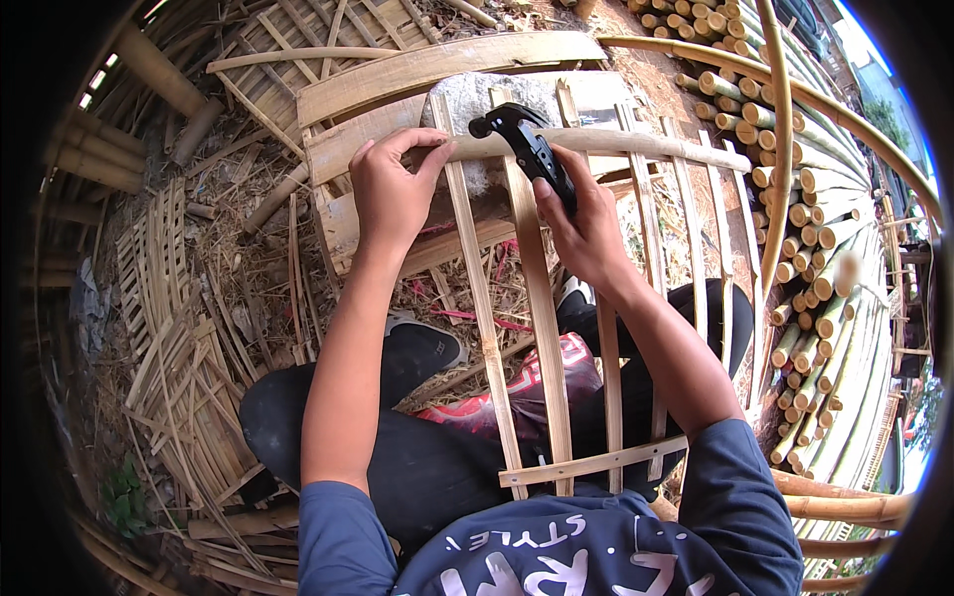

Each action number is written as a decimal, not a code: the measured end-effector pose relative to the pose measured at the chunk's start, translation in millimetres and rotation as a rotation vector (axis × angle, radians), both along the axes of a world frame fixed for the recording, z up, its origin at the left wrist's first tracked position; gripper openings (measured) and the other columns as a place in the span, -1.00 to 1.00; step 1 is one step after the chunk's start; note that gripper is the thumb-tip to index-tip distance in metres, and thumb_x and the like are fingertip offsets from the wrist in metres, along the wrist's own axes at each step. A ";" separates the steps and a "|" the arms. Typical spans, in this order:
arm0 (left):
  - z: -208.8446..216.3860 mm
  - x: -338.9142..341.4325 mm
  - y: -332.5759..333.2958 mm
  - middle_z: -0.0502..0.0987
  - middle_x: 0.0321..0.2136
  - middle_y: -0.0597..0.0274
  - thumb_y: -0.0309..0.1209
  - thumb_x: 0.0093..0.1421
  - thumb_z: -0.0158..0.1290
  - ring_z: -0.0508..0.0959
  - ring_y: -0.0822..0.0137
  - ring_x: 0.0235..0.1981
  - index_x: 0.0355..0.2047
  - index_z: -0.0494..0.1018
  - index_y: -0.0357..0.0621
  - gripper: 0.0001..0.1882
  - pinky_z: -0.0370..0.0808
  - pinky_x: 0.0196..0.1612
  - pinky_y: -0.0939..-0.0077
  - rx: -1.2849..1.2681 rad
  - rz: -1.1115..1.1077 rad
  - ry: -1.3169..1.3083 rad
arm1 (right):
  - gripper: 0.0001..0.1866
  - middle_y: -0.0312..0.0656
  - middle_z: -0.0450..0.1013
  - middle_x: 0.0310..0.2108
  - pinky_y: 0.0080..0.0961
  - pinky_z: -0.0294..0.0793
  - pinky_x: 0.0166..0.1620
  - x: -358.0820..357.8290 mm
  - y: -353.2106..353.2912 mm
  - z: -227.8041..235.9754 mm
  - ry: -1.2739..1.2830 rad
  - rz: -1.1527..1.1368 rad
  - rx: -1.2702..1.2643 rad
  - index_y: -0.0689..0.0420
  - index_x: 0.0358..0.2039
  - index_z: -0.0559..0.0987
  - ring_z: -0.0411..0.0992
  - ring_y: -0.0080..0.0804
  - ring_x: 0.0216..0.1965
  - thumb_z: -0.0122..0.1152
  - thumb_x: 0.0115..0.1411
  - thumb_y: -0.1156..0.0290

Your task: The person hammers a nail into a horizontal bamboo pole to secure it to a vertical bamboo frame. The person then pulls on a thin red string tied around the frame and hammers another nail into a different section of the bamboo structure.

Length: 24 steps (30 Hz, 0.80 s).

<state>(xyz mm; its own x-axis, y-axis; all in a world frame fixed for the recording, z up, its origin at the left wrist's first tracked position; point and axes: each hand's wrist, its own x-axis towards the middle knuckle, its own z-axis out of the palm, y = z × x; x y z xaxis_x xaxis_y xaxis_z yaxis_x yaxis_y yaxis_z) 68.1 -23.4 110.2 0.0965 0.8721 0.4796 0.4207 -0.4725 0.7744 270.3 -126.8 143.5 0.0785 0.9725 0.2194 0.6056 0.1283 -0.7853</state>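
Observation:
My right hand (583, 221) is wrapped round a black hammer (534, 149) with a short, thick handle that looks like a folding multi-tool. Its head hangs just above a pale bamboo crosspiece (606, 141). At that crosspiece's left end, my left hand (396, 184) has thumb and fingers pinched together; whatever is between the fingertips is too small to make out. Several thin bamboo slats (537, 298) run from the crosspiece down over my lap. A narrow strip (593, 466) joins their near ends. Beneath the far end of this frame lies a grey stone block (477, 179).
Wooden planks (447, 65) surround the stone. Stacked bamboo poles (815, 248) fill the right side, with a long curved pole (780, 149) before them. Woven bamboo panels (164, 288) and loose strips cover the left ground. A red printed sack (517, 392) lies between my legs.

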 end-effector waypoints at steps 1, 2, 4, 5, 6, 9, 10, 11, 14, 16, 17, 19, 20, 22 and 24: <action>-1.7 -1.3 -0.8 0.71 -0.33 0.17 -0.35 0.13 0.31 0.69 0.24 -0.30 -0.33 0.67 -0.15 -0.84 0.44 0.04 0.24 0.083 -0.021 0.015 | -0.57 0.14 0.53 -0.36 -0.21 0.44 -0.26 0.6 -0.3 -1.2 -0.001 -0.006 -0.001 0.20 0.17 0.36 0.51 0.03 -0.39 0.10 0.38 0.27; -3.4 -2.6 -1.4 0.71 -0.34 0.19 -0.32 0.13 0.30 0.67 0.14 -0.33 -0.33 0.66 -0.11 -0.84 0.35 0.16 0.01 0.165 -0.043 0.031 | -0.57 0.14 0.53 -0.37 -0.21 0.43 -0.26 0.7 -0.2 -1.8 -0.002 -0.013 -0.001 0.20 0.17 0.36 0.51 0.02 -0.39 0.10 0.38 0.27; -7.7 -5.0 -2.5 0.71 -0.32 0.22 -0.32 0.15 0.28 0.68 0.15 -0.29 -0.30 0.66 -0.10 -0.84 0.27 0.21 -0.10 0.166 -0.051 0.022 | -0.57 0.13 0.52 -0.38 -0.22 0.43 -0.27 -0.2 0.6 0.1 0.001 -0.013 -0.015 0.19 0.17 0.36 0.51 0.01 -0.40 0.10 0.38 0.27; -9.0 -6.2 -2.1 0.71 -0.29 0.25 -0.32 0.17 0.27 0.68 0.16 -0.25 -0.27 0.65 -0.08 -0.84 0.19 0.26 -0.21 0.166 -0.060 0.013 | -0.57 0.13 0.52 -0.38 -0.22 0.43 -0.27 -0.4 1.3 0.7 0.003 -0.014 -0.029 0.19 0.17 0.36 0.51 0.00 -0.40 0.11 0.38 0.27; -9.3 -7.9 -0.2 0.71 -0.29 0.25 -0.32 0.17 0.27 0.68 0.16 -0.25 -0.27 0.65 -0.08 -0.84 0.19 0.26 -0.21 0.166 -0.059 0.015 | -0.57 0.13 0.52 -0.38 -0.22 0.43 -0.27 -0.3 2.8 -0.9 0.005 -0.013 -0.029 0.19 0.17 0.36 0.51 0.00 -0.40 0.11 0.38 0.27; -12.7 -4.1 7.9 0.70 -0.30 0.19 -0.36 0.20 0.25 0.69 0.22 -0.27 -0.30 0.64 -0.15 -0.86 0.36 0.18 0.00 0.239 -0.053 0.048 | -0.58 0.13 0.52 -0.39 -0.22 0.43 -0.28 4.5 6.6 -6.7 0.032 -0.005 0.003 0.18 0.17 0.37 0.51 0.00 -0.41 0.11 0.38 0.27; -13.1 -2.5 11.0 0.70 -0.30 0.18 -0.41 0.24 0.21 0.69 0.30 -0.24 -0.28 0.62 -0.23 -0.87 0.45 0.10 0.21 0.100 -0.075 -0.076 | -0.58 0.13 0.51 -0.40 -0.22 0.43 -0.28 5.2 7.6 -7.5 0.030 -0.010 0.004 0.18 0.16 0.37 0.50 0.00 -0.41 0.11 0.37 0.27; -13.4 -0.7 13.7 0.70 -0.29 0.17 -0.46 0.29 0.18 0.68 0.37 -0.20 -0.26 0.60 -0.30 -0.87 0.54 0.02 0.41 -0.039 -0.096 -0.199 | -0.57 0.13 0.51 -0.40 -0.22 0.43 -0.28 6.1 8.2 -7.9 0.029 -0.016 0.005 0.18 0.16 0.37 0.50 0.00 -0.42 0.11 0.37 0.27; -7.2 4.9 19.7 0.68 -0.26 0.10 -0.48 0.31 0.16 0.67 0.41 -0.23 -0.26 0.58 -0.37 -0.85 0.58 -0.09 0.55 -0.105 -0.130 -0.423 | -0.58 0.12 0.51 -0.41 -0.22 0.42 -0.29 8.4 8.8 -7.1 0.055 -0.012 0.023 0.19 0.15 0.37 0.50 -0.01 -0.42 0.12 0.37 0.27; -2.4 11.2 19.3 0.67 -0.23 0.09 -0.49 0.30 0.17 0.67 0.41 -0.22 -0.27 0.58 -0.37 -0.86 0.57 -0.08 0.56 -0.100 -0.129 -0.438 | -0.58 0.12 0.50 -0.42 -0.22 0.41 -0.30 12.0 6.9 -2.5 0.045 -0.016 0.007 0.19 0.15 0.37 0.50 -0.01 -0.42 0.12 0.37 0.27; 0.3 15.4 18.1 0.67 -0.21 0.08 -0.49 0.28 0.18 0.66 0.41 -0.20 -0.28 0.58 -0.36 -0.87 0.56 -0.06 0.56 -0.095 -0.125 -0.454 | -0.58 0.11 0.50 -0.43 -0.21 0.41 -0.31 14.5 5.3 0.3 0.034 -0.017 -0.010 0.18 0.15 0.38 0.50 -0.02 -0.43 0.12 0.37 0.27; 7.1 22.8 17.2 0.67 -0.20 0.09 -0.50 0.24 0.21 0.66 0.39 -0.21 -0.31 0.59 -0.35 -0.88 0.56 -0.06 0.52 -0.016 -0.118 -0.406 | -0.59 0.08 0.49 -0.48 -0.24 0.39 -0.34 19.8 2.9 0.7 0.034 -0.012 0.057 0.17 0.15 0.38 0.48 -0.06 -0.47 0.12 0.37 0.27; 11.8 25.1 15.0 0.67 -0.20 0.09 -0.51 0.21 0.23 0.66 0.37 -0.21 -0.34 0.60 -0.35 -0.89 0.55 -0.06 0.49 0.063 -0.107 -0.357 | -0.59 0.06 0.48 -0.50 -0.25 0.39 -0.35 22.2 0.3 4.4 0.064 -0.010 0.037 0.17 0.15 0.38 0.46 -0.08 -0.50 0.12 0.37 0.27; 22.9 31.2 6.8 0.67 -0.20 0.10 -0.51 0.22 0.23 0.64 0.37 -0.16 -0.33 0.60 -0.34 -0.90 0.52 -0.01 0.48 0.085 -0.112 -0.264 | -0.60 0.02 0.45 -0.55 -0.30 0.38 -0.38 28.2 -7.7 14.1 0.097 -0.013 0.027 0.17 0.14 0.38 0.42 -0.16 -0.55 0.11 0.38 0.28; 36.2 39.7 -4.9 0.67 -0.21 0.12 -0.51 0.23 0.21 0.62 0.35 -0.12 -0.32 0.60 -0.33 -0.90 0.46 0.09 0.44 -0.011 -0.150 -0.215 | -0.60 0.01 0.46 -0.53 -0.32 0.39 -0.37 34.8 -14.9 24.4 0.144 -0.028 0.048 0.18 0.15 0.38 0.42 -0.22 -0.54 0.11 0.38 0.30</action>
<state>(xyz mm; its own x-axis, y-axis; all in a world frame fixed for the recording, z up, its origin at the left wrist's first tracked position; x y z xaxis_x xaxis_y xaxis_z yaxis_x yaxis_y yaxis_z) 107.9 -28.3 146.3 0.1217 0.8611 0.4937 0.1716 -0.5082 0.8440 305.1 -141.7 167.8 0.1396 0.9581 0.2501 0.4912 0.1523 -0.8576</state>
